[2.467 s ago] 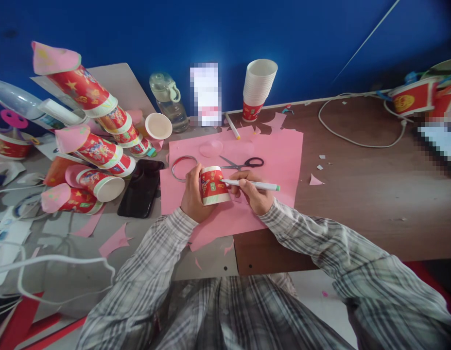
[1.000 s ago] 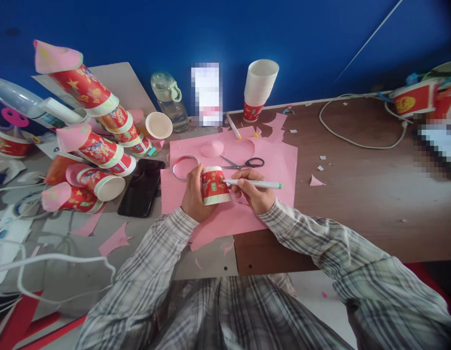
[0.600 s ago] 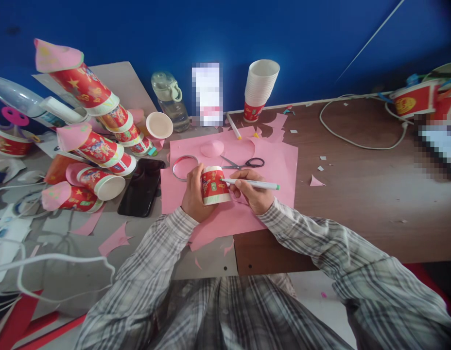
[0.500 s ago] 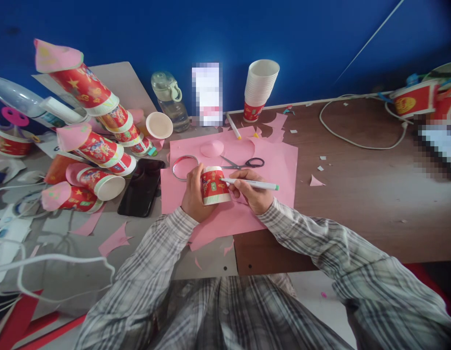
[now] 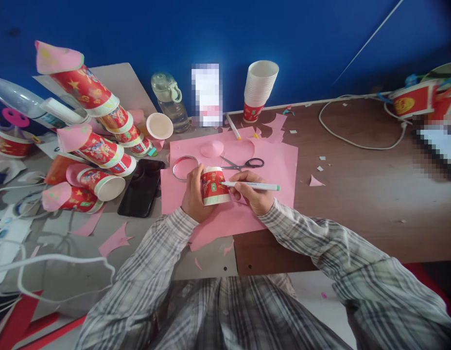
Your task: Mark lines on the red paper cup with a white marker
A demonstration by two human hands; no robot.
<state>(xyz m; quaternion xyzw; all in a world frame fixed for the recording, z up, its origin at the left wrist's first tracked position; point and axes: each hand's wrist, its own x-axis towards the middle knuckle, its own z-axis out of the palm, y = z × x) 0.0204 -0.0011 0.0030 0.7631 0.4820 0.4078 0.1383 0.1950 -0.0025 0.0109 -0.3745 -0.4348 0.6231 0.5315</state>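
My left hand is wrapped round a red printed paper cup, which has green marks on its white band. In my right hand a white marker pen with a green end is pinched, its tip at the cup's printed side. Both hands are over a large pink paper sheet. Just beyond them lie open scissors, a roll of tape and a pink paper cone.
Cup rockets with pink paper tops stand and lie on the left beside a black phone. Behind the sheet are a water bottle, a yellow-tipped marker and a stack of paper cups. A white cable loops at right.
The marker tip has slid slightly down on the cup's side, the pen moving a little with my right hand. My left hand keeps its hold on the cup.
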